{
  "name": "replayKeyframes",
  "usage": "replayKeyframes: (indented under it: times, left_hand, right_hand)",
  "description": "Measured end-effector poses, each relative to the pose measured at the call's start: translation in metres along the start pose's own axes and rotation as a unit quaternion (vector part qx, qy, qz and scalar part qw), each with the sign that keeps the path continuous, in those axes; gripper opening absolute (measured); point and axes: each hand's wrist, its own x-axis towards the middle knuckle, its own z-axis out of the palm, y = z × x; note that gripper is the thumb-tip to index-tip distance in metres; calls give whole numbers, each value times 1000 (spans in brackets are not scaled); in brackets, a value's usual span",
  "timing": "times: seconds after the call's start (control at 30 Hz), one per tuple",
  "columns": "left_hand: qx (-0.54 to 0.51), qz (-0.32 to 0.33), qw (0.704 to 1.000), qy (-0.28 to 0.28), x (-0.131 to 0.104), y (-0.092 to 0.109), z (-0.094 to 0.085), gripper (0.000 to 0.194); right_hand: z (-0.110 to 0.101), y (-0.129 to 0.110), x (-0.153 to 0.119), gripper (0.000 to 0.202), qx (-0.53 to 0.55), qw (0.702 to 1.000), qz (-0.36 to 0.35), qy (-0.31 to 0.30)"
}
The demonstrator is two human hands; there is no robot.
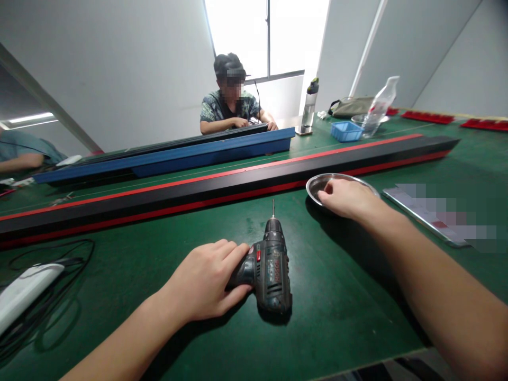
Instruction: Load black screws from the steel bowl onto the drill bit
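Observation:
My left hand (216, 278) is wrapped round the handle of a dark cordless drill (273, 270), which lies on its side on the green table. A thin bit in its chuck points away from me. At the right, my right hand (343, 198) reaches into a shallow metal bowl (313, 186), thumb and fingers drawn together. Whatever those fingertips hold, if anything, is too small or hidden to make out. Just beyond the drill lies a long black bar with red edges (222, 185), running across the table.
Across the table a person (232, 100) works at a long blue piece (214, 151). Blue tray (346, 131), clear bottle (379, 108) and drink bottle (308, 106) stand at the back right. A flat, partly blurred object (420, 214) lies right; a white device (27, 291) with black cables left.

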Motion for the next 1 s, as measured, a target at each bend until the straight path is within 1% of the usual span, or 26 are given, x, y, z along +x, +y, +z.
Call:
replayKeyframes:
  times: [0.07, 0.13, 0.37, 0.53, 0.73, 1.0]
  left_hand:
    - [-1, -1, 1000, -3, 0, 0, 0, 50]
    - [-1, -3, 1000, -4, 0, 0, 0, 50]
    - [-2, -1, 1000, -2, -1, 1, 0, 51]
    - [-2, -2, 1000, -5, 0, 1, 0, 51]
    - [0, -1, 1000, -2, 0, 2, 0, 52]
    - [3, 3, 1000, 1, -1, 1, 1, 52]
  right_hand:
    - [-2, 1, 0, 35, 7, 1000, -4, -4]
    - [-3, 1, 0, 31, 19, 1000, -9, -4]
    - [-2, 4, 1, 33, 40, 998, -39, 31]
    - [0, 4, -2, 29, 56, 996, -41, 48]
    - [-2, 1, -10, 27, 60, 995, -46, 68]
    - [-5, -4, -12, 24, 85, 987, -49, 123]
